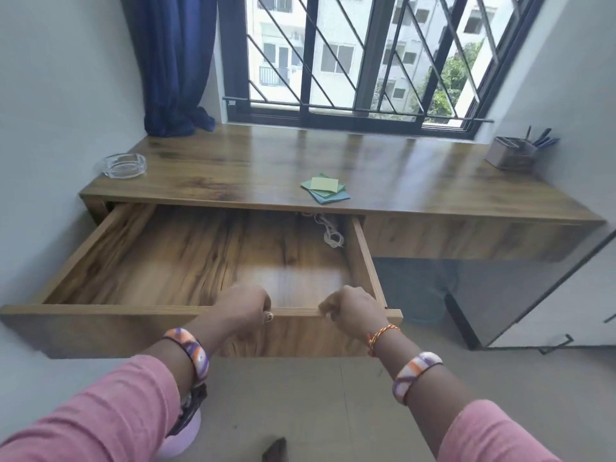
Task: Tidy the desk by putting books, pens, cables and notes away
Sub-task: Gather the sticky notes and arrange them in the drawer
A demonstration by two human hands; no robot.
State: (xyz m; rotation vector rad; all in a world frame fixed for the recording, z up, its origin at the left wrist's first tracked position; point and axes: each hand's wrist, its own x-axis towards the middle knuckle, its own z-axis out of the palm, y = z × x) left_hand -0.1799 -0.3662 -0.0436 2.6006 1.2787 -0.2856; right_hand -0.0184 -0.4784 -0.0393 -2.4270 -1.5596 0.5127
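A wide wooden drawer (pixel 100 315) stands pulled out from under the desk (pixel 400 181). My left hand (pixel 245 306) and my right hand (pixel 350 310) both grip the top edge of its front panel, fingers curled over it. A coiled white cable (pixel 331 233) lies at the drawer's back right corner. The rest of the drawer floor is bare wood. A small stack of green and blue sticky notes (pixel 325 188) lies on the desk top near its front edge. Pens (pixel 541 138) stand in a holder (pixel 511 156) at the far right.
A glass ashtray (pixel 125 165) sits at the desk's left end. A blue curtain (pixel 173 68) hangs at the back left beside the barred window. A grey cabinet (pixel 533 295) stands to the right, below the desk. A lilac stool (pixel 180 435) is under my left arm.
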